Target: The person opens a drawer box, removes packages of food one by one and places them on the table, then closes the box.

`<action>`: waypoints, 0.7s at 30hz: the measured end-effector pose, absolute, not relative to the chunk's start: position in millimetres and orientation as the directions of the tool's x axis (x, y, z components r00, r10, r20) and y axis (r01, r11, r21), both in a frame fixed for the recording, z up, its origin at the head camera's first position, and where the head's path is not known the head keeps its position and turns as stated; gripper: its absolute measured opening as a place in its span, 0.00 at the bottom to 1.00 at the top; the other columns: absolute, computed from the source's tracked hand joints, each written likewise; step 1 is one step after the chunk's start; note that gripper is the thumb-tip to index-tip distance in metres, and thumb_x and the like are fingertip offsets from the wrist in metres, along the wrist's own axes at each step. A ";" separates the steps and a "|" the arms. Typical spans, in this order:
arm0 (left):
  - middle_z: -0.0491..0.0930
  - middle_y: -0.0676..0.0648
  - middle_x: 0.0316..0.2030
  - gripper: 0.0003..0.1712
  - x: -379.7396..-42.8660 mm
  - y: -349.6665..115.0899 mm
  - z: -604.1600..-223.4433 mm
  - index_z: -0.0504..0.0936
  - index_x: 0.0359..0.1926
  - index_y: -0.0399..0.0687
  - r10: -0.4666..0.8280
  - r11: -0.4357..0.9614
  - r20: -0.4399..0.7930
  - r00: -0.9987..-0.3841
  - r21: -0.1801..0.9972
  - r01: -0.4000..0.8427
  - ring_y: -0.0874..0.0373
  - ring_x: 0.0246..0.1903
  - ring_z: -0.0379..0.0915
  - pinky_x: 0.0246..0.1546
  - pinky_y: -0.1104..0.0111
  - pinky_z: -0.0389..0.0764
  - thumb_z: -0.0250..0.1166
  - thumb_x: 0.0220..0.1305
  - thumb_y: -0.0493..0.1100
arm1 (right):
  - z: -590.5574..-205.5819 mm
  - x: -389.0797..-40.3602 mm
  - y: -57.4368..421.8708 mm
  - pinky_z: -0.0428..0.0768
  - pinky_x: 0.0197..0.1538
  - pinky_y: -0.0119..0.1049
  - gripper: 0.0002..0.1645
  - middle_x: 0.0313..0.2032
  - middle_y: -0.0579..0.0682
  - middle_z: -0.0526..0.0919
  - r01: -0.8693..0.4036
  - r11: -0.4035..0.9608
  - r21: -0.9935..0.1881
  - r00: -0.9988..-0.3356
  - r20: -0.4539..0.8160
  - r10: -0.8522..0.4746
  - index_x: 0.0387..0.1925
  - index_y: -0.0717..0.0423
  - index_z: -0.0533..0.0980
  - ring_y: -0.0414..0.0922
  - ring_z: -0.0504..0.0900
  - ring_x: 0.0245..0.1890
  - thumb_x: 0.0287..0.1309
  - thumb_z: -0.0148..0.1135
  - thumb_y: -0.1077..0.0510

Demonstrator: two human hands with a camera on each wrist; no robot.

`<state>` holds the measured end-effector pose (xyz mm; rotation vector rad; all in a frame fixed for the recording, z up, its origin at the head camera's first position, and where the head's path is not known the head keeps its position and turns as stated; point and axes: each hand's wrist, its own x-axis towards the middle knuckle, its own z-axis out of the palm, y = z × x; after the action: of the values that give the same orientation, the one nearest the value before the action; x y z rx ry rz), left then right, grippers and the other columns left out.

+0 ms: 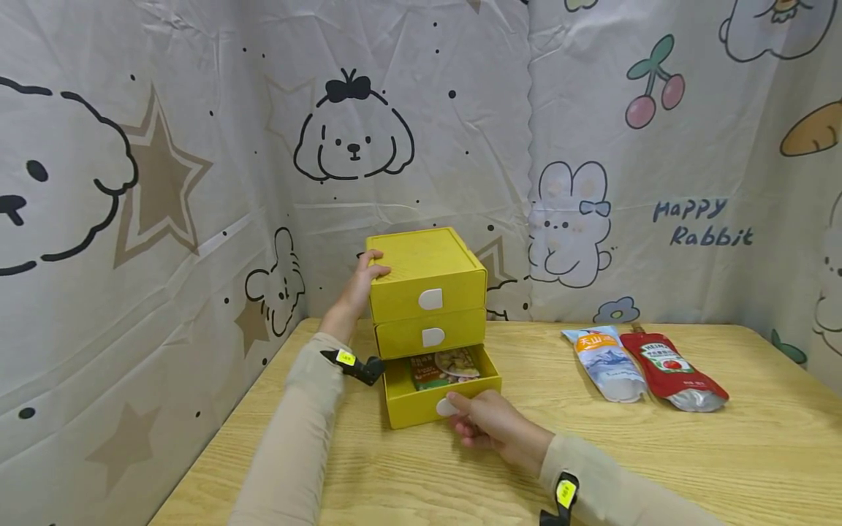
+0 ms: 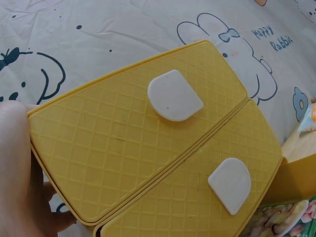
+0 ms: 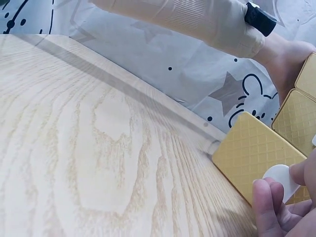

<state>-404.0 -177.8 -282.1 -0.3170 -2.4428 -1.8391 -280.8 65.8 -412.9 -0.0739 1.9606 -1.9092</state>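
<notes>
A yellow three-drawer box point(image 1: 427, 256) stands on the table, its bottom drawer point(image 1: 411, 410) pulled out. Inside that drawer lies a brown food packet point(image 1: 429, 371) with a picture of food on it. My right hand point(image 1: 496, 424) pinches the white tab handle point(image 3: 279, 174) of the bottom drawer between thumb and fingers. With my left hand point(image 1: 360, 286) I grip the box's upper left side, fingertips over the top edge. The upper two drawers, each with a white tab point(image 2: 174, 95), are closed.
To the right on the wooden table point(image 1: 658, 467) lie a blue and white pouch point(image 1: 607, 365) and a red Heinz pouch point(image 1: 674, 369), side by side. A patterned cloth point(image 1: 421, 146) hangs behind and along the left side.
</notes>
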 end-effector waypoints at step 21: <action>0.45 0.39 0.80 0.32 -405.3 -177.2 -281.9 0.55 0.77 0.50 0.117 0.246 0.179 -0.977 0.948 0.203 0.42 0.78 0.38 0.73 0.44 0.40 0.47 0.77 0.49 | -413.6 -269.1 70.4 0.77 0.25 0.25 0.27 0.22 0.46 0.77 0.227 0.080 -0.971 -0.911 -0.240 -0.334 0.42 0.70 0.81 0.34 0.72 0.18 0.76 0.58 0.46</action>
<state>-405.3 -177.2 -281.9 -0.3119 -2.4231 -1.8600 -269.1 70.4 -413.6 -0.1061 1.9632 -1.8859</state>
